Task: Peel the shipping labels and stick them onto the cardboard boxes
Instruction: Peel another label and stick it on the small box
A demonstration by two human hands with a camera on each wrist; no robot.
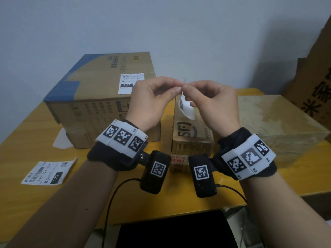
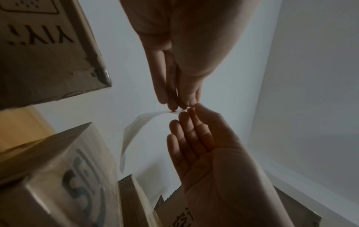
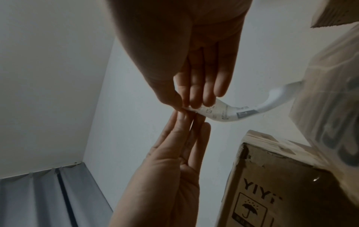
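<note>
Both hands are raised above the table and meet at the fingertips. My left hand (image 1: 176, 89) and right hand (image 1: 187, 90) each pinch the top corner of a white shipping label (image 1: 187, 109). It hangs curled below them, in front of the narrow SF cardboard box (image 1: 191, 135). In the left wrist view the left hand (image 2: 180, 106) comes from the top and the right hand (image 2: 192, 110) from below, with the label (image 2: 136, 127) bending away. In the right wrist view the label (image 3: 233, 112) shows its print. The large blue-taped box (image 1: 100, 97) carries a stuck label (image 1: 130, 83).
A second printed label (image 1: 48, 171) lies on the yellow table (image 1: 26, 140) at the front left, and a white sheet (image 1: 62, 138) pokes out by the large box. A tape-wrapped box (image 1: 279, 122) stands at the right, with flat cardboard (image 1: 313, 77) leaning behind it.
</note>
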